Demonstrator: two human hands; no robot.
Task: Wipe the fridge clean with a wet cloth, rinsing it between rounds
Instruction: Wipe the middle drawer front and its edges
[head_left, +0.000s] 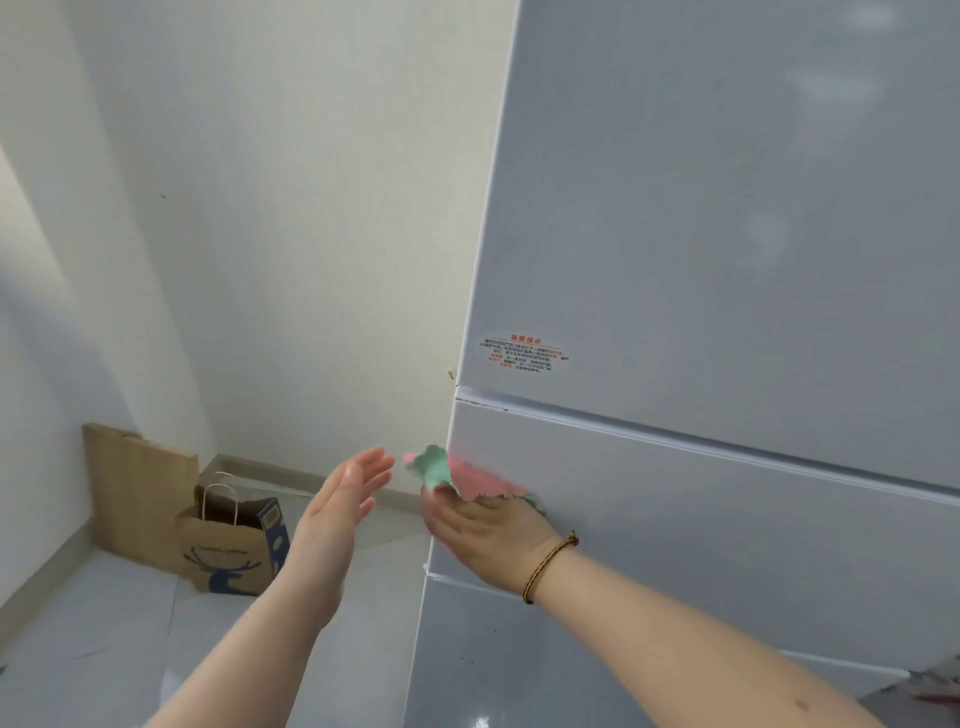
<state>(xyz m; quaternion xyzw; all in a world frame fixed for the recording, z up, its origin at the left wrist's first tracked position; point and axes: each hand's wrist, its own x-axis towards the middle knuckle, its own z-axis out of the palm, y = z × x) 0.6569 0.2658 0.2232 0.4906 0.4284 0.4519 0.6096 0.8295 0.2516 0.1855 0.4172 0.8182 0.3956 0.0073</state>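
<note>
A tall pale grey fridge (727, 234) fills the right side, with a small red-lettered sticker (522, 354) near the bottom left of its upper door. My right hand (483, 535) holds a pink and green cloth (462, 475) against the left edge of the middle drawer front (675, 519). A thin cord bracelet circles that wrist. My left hand (337, 509) hovers open just left of the cloth, palm facing the fridge, fingers straight, touching nothing.
A brown paper bag (228, 545) with a blue deer print stands on the grey tiled floor near the corner. A flat cardboard sheet (135, 488) leans on the white wall behind it. The floor lies open left of the fridge.
</note>
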